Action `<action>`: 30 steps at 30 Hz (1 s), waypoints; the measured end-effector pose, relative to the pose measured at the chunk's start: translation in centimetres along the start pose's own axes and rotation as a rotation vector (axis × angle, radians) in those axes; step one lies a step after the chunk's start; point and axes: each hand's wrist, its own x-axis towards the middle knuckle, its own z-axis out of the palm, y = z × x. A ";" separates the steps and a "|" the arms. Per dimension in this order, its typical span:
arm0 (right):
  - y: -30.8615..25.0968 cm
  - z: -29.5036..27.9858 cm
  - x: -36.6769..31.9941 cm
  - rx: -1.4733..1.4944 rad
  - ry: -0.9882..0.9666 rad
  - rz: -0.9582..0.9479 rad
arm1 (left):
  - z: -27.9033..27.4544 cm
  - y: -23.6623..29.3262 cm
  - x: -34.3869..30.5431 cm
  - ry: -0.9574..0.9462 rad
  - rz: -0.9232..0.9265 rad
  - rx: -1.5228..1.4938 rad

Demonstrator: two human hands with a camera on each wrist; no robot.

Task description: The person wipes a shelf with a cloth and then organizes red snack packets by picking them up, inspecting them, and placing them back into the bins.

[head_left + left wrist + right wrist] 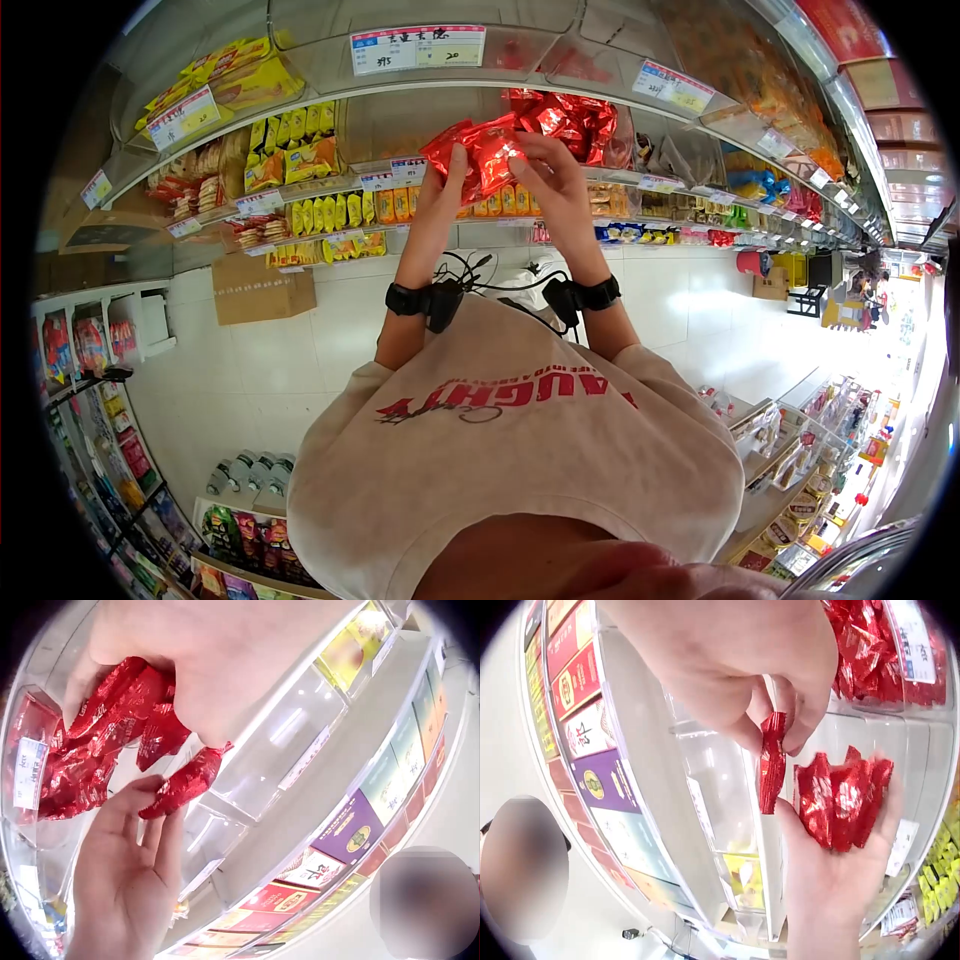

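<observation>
Both hands are raised in front of the shelves, close together. My left hand holds several red foil packets, which stand side by side between its palm and fingers in the right wrist view. One separate red packet is pinched by my right hand; it hangs near the left thumb. The left wrist view shows that packet across the right fingertips. Just behind the hands, a clear bin of red foil packets sits on the shelf, with more red packets showing in the right wrist view.
Clear bins line the shelf, with price cards along their front edges. Yellow packets fill a bin to the left. Boxed goods, including a purple box, stand on another shelf. A cardboard carton rests on the floor.
</observation>
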 end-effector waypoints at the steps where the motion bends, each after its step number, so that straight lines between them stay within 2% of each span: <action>1: 0.3 0.5 0.2 -0.004 -0.018 -0.013 | -0.2 -0.1 0.1 0.009 -0.025 0.005; 3: 0.6 1.3 0.7 -0.012 -0.064 -0.043 | -0.7 -0.3 0.3 0.031 -0.067 0.014; 6: 0.2 1.7 1.3 -0.188 -0.079 -0.077 | -0.6 0.3 0.2 0.079 -0.031 0.020; 10: -1.1 2.3 2.1 0.020 -0.087 -0.107 | -1.3 0.2 0.8 0.113 0.029 -0.057; 14: -1.2 2.5 3.5 0.035 -0.145 -0.110 | -0.5 2.0 -0.1 0.187 0.041 -0.056; 15: -1.2 2.8 3.6 0.019 -0.118 -0.119 | -0.5 2.2 -0.1 0.192 0.074 -0.070; 18: -1.2 2.6 4.1 0.125 -0.052 0.045 | -1.1 2.6 -0.1 0.204 0.169 -0.055; 22: -1.1 4.9 3.8 0.259 -0.039 -0.058 | -2.3 2.2 0.3 0.170 0.234 -0.002; 27: 1.3 7.0 2.5 0.114 0.021 -0.054 | -2.3 0.7 0.2 0.234 0.319 0.120; 30: 2.2 7.8 1.9 0.119 0.064 -0.087 | -2.7 0.4 0.1 0.287 0.240 0.122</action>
